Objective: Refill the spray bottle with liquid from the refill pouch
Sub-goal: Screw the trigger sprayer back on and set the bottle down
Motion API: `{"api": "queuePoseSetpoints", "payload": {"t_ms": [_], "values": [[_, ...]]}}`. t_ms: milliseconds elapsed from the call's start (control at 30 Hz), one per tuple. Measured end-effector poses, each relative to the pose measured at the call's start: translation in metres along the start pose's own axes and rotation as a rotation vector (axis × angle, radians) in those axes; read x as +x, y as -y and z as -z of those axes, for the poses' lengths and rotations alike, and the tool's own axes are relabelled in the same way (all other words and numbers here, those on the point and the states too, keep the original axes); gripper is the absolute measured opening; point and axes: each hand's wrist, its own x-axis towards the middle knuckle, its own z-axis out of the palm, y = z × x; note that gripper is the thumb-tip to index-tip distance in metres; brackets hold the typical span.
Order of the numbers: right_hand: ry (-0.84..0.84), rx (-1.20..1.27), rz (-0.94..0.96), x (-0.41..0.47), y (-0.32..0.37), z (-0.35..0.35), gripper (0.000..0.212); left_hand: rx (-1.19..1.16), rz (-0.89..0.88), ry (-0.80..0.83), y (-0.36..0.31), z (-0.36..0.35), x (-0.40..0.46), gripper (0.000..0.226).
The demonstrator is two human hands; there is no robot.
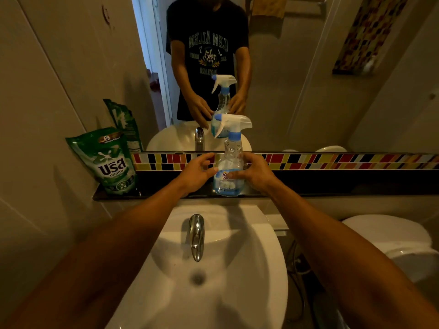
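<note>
A clear spray bottle [230,162] with a blue label and a white-and-blue trigger head stands upright on the dark shelf [332,186] behind the sink. My right hand [255,173] wraps around the bottle's right side. My left hand [198,173] is at the bottle's left side, fingers spread, fingertips touching or almost touching it. A green refill pouch [108,160] leans against the wall at the shelf's left end, well left of both hands. The trigger head is screwed on.
A white sink [261,269] with a chrome tap [196,236] lies below the shelf. A toilet [389,241] stands at the right. The mirror [308,79] above a coloured tile strip [332,160] reflects a person and the bottle.
</note>
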Motion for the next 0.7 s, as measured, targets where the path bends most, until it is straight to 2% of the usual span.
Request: {"api": "queuePoseSetpoints", "payload": {"t_ms": [200, 567, 700], "values": [[-0.052, -0.048, -0.019, 0.015, -0.017, 0.014, 0.068, -0.048, 0.105, 0.096, 0.008, -0.021, 0.022, 0.053], [-0.109, -0.026, -0.026, 0.048, -0.054, 0.042, 0.069, -0.12, 0.117, -0.014, 0.017, -0.072, 0.061, 0.049], [-0.12, 0.018, -0.024, 0.054, -0.072, 0.047, 0.06, -0.114, 0.111, -0.091, 0.023, -0.09, 0.071, 0.049]]}}
